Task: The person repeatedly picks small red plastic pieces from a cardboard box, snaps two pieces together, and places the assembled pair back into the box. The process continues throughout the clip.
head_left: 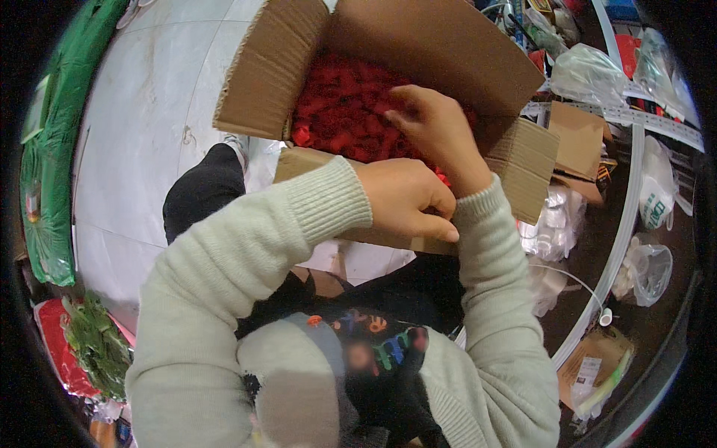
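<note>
An open cardboard box (441,33) in front of me holds many small red pieces (347,112). Over these pieces, inside the box, hovers my right hand (439,123), fingers loosely bent and apart, with nothing visible in them. My left hand (407,198) crosses in front of it above the near flap, back upward. Its fingers are curled, with thumb and forefinger close together beside the cuff (482,200) of my right sleeve. What the left fingers hold, if anything, is hidden. Both sleeves are pale knit.
Metal shelving (627,194) curves along the right, bearing plastic bags (586,75) and a small carton (575,138). Green wrapped material (63,134) lies along the left of the tiled floor (142,97). Green leaves (97,343) and a red package (60,343) are at lower left.
</note>
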`<state>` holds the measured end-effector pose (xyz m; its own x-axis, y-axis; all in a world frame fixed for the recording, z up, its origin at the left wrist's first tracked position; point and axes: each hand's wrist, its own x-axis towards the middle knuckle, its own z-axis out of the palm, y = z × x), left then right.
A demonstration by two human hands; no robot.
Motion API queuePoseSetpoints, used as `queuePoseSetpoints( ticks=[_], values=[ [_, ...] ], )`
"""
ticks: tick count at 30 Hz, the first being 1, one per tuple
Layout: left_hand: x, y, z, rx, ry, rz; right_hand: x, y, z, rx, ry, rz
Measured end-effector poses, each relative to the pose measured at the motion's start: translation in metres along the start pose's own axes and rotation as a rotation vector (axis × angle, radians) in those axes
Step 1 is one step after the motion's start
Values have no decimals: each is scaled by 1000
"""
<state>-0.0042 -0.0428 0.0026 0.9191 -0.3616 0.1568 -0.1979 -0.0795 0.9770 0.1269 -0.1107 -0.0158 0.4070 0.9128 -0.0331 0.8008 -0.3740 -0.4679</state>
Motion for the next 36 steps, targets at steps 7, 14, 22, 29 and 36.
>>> queuePoseSetpoints(
  ticks=[7,14,22,29,36],
  values=[
    [-7,9,-5,84,-78,-30,57,-6,68,-149,-248,-159],
    [-11,8,-4,237,188,32,57,-6,41,106,-145,-77],
    [-12,-13,-61,643,1030,49,25,-22,-28,1240,-1,224],
    [-25,9,-85,-6,1150,-6,42,-14,-10,1262,-154,186],
    [-34,27,-85,-390,1143,-4,54,16,104,-160,-521,-76]
  ],
)
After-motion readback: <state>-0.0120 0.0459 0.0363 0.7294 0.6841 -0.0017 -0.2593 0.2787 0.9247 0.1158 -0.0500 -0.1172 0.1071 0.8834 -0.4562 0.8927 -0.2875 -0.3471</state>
